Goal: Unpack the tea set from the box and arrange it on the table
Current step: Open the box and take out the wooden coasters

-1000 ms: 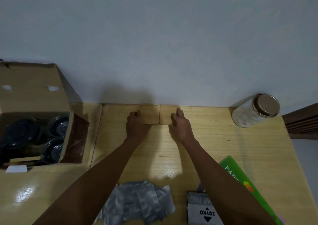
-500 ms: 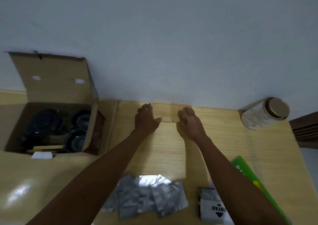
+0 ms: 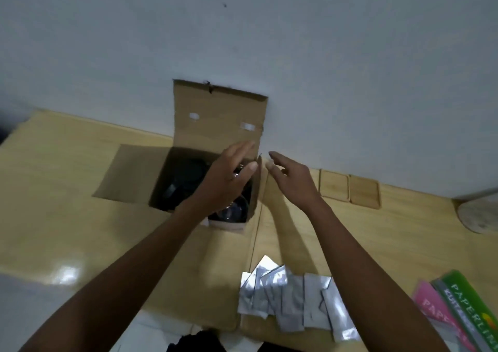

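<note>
Pale wall and a yellow wooden counter (image 3: 67,190) frame our work, and we read across it from the left. First comes the open cardboard box (image 3: 215,125), its back flap standing against the wall and a side flap lying flat on the wood; inside it the dark tea set pieces (image 3: 188,179) sit low and shadowed, so we cannot count them or tell cups from pot. Our left hand (image 3: 229,176) hovers over the box mouth with fingers spread and holding nothing, while our right hand (image 3: 293,179) is just beside the box's right wall, also loose and empty. The risk, as we judge it, lies in reaching blind: glossy dark ware in a dim box could slip from a hasty pinch or knock against its neighbour, and catching the upright right flap could tip or drag the box. Further right, two wooden coasters (image 3: 350,187) lie side by side against the wall, apparently already laid out. Nearer us, silver sachets (image 3: 291,300) are fanned out where a withdrawing arm might sweep them.
</note>
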